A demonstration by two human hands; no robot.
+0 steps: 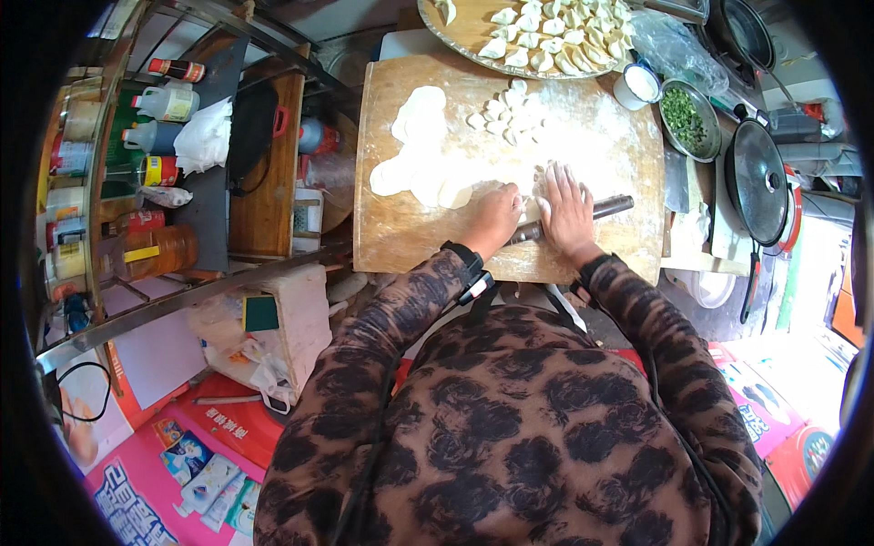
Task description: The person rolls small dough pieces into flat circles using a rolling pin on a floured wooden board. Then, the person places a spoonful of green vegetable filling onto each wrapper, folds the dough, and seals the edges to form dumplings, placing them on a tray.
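My left hand (495,213) has its fingers curled and pinches the edge of a small dough wrapper (530,209) near the front of a floured wooden board (437,249). Close beside it, my right hand (568,213) lies palm down over a dark rolling pin (614,206), its fingers stretched forward. The pin slants across the board under the palm, over the wrapper. Rolled wrappers (420,160) overlap in a pile at the left, washed out by glare. Several small dough pieces (512,112) sit in a cluster beyond my hands.
A round tray (464,41) of folded dumplings (553,27) stands behind the board. To the right are a white cup (637,87), a metal bowl of chopped greens (685,119), a cleaver blade (676,181) and a lidded pan (758,181). Shelves with bottles (167,102) rise at left.
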